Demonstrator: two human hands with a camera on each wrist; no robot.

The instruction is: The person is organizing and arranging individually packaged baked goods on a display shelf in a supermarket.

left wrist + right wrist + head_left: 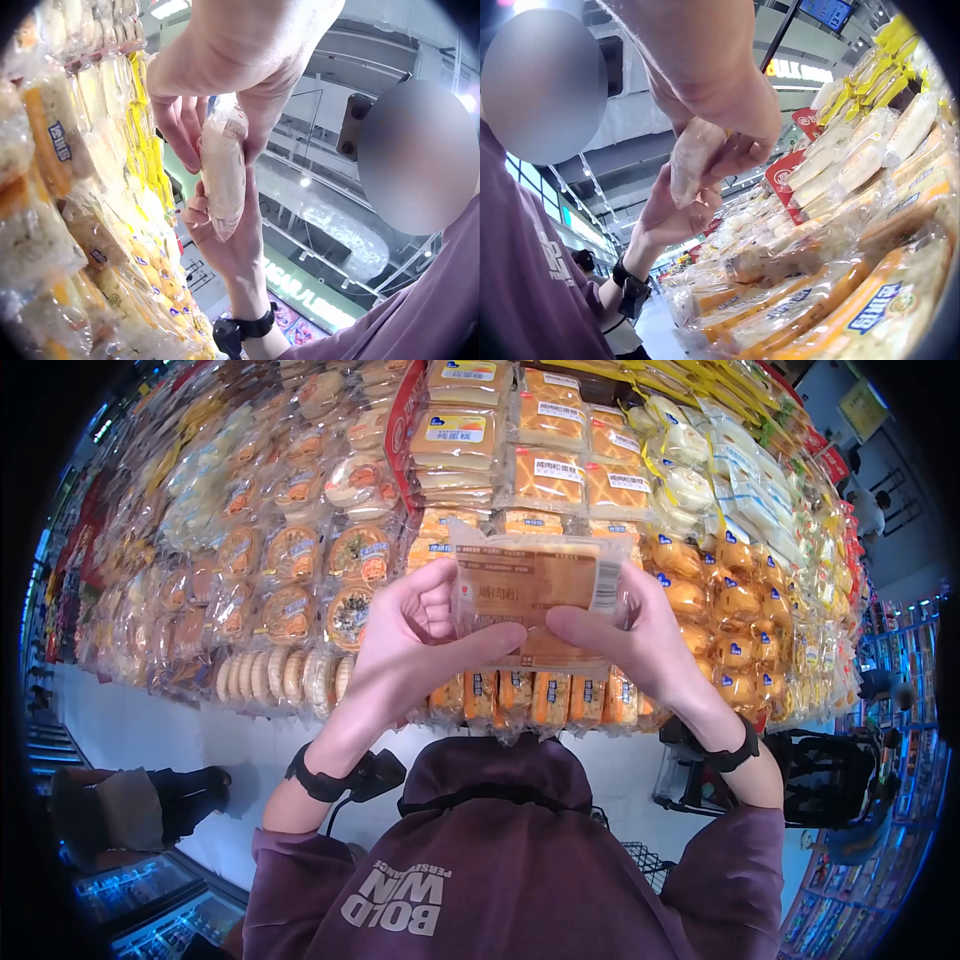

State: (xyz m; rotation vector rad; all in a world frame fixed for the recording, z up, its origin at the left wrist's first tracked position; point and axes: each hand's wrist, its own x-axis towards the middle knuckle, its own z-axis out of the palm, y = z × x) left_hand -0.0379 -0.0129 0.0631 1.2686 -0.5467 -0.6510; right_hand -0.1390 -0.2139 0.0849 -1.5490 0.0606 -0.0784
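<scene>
A clear-wrapped cake (535,595), its brown printed label and barcode facing up, is held between both hands in front of the display. My left hand (410,625) grips its left end, thumb across the printed face and fingers curled at the side. From the other end, my right hand (645,635) grips it likewise, thumb pressing the face close to the left thumb. Seen edge-on in the left wrist view, the packet (223,172) looks thin and slightly bulging. In the right wrist view, the packet (694,161) is partly covered by the right hand's fingers.
Below the hands spreads a wide display of wrapped pastries: orange-sided cakes (515,695), glossy buns (685,600), round topped pastries (290,550) and waffle-patterned cakes (550,475). A red divider (400,435) splits it. A black cart (825,775) stands at right; a person (140,805) at left.
</scene>
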